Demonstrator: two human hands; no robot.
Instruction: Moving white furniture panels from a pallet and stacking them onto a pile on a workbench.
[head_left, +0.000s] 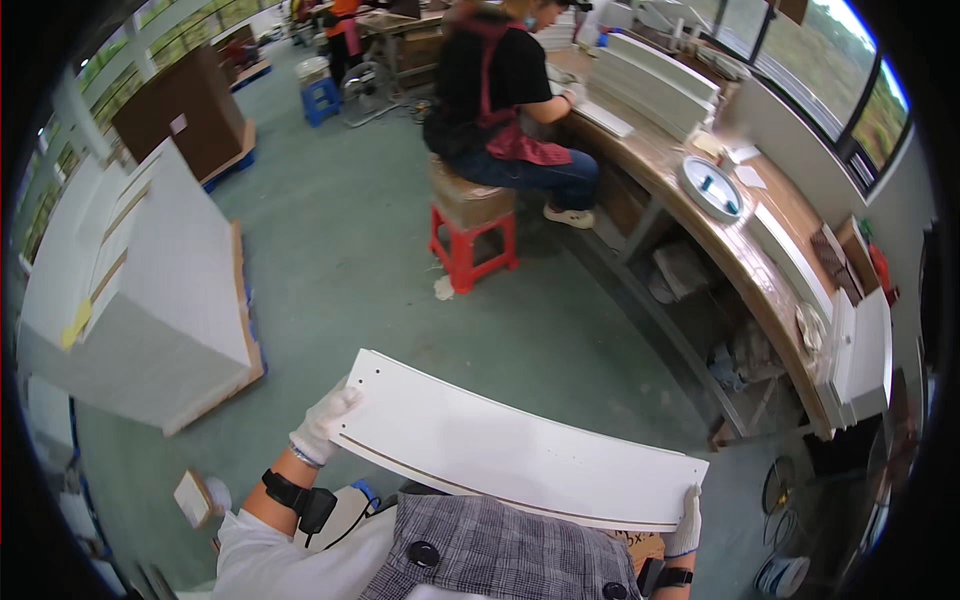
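A long white board [520,440] lies across in front of me, held level by its two ends. It has small dark holes at the left end and a groove along the near edge. My left hand [326,420], in a white glove, is closed on the left end. At the other end my right hand [688,522], also gloved, grips the board near its corner; most of its fingers are hidden behind and under it.
A co-worker [510,100] sits on a red stool [472,240] at the long workbench [650,170]. On the bench stand a round tray [712,188] and white panels [655,85]. Stacked white boards [150,300] on a pallet and a brown stack [185,115] stand at left.
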